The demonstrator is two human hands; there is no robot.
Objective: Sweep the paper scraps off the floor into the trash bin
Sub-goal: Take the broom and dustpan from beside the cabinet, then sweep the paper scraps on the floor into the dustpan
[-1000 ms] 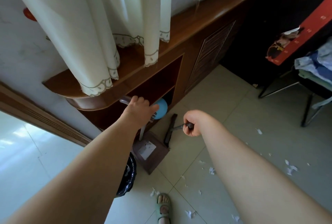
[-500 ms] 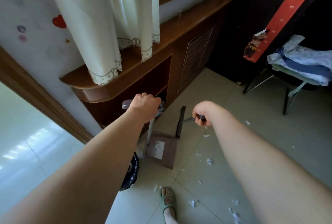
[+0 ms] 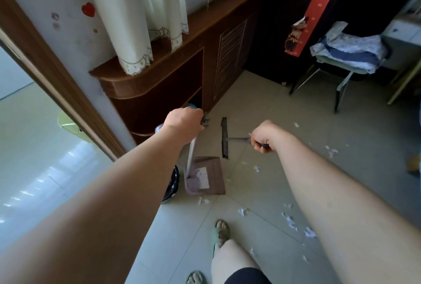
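Observation:
My left hand [image 3: 184, 124] grips the top of the long grey handle of a brown dustpan [image 3: 205, 176], which hangs or stands just above the tiled floor. My right hand [image 3: 264, 134] grips the handle of a broom whose dark narrow head [image 3: 224, 138] points away from me, beside the dustpan. White paper scraps [image 3: 290, 221] lie scattered on the tiles to the right and in front of my feet, with more scraps [image 3: 331, 151] farther right. A trash bin with a black liner [image 3: 172, 184] shows partly, behind my left forearm.
A brown wooden cabinet [image 3: 173, 78] with a curtain above it runs along the wall ahead. A wooden door frame [image 3: 57, 74] stands at left. A chair piled with cloths [image 3: 348, 53] is at the right. My sandalled foot [image 3: 219, 233] is on the tiles.
Both hands have drawn the dustpan and broom back from the cabinet toward me. The dustpan now sits nearer the bin, and the view has shifted right, showing more scraps.

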